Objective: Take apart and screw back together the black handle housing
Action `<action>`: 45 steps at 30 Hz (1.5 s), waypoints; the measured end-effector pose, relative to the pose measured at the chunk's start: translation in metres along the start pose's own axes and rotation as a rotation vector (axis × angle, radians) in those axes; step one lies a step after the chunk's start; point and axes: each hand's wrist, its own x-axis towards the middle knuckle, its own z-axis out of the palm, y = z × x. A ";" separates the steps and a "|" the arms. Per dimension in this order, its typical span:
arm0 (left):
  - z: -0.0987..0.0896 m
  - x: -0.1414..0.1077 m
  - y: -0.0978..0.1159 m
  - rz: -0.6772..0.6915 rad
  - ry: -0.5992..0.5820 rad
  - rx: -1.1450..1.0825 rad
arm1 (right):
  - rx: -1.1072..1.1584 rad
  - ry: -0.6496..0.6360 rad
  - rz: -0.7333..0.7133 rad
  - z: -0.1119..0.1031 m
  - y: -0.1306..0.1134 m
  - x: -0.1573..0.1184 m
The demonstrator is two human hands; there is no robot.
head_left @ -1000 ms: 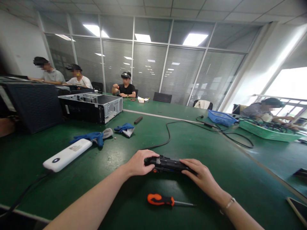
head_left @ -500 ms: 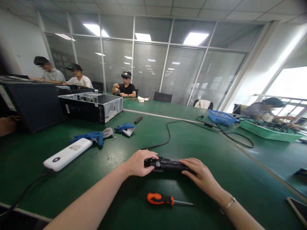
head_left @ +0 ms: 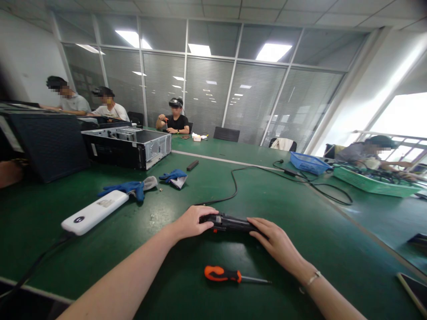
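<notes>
Just below the middle of the frame, a long, narrow black device (head_left: pixel 233 223) lies crosswise, grasped at both ends by bare hands. The left hand (head_left: pixel 191 221) curls around its left end, thumb along the near side; the right hand (head_left: pixel 275 239) grips the right end with the fingers nearly straight. Its body is dark with a dull sheen, smoother towards the right, with a small greyish patch near the left fingers and a spot of orange showing along the lower edge. Finer parts are too small to tell. An orange-and-black screwdriver (head_left: pixel 222 274) lies at lower centre on the green table (head_left: pixel 300 213).
</notes>
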 end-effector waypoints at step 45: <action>0.006 0.005 -0.018 -0.147 -0.065 -0.104 | 0.113 -0.030 0.088 -0.002 -0.005 0.010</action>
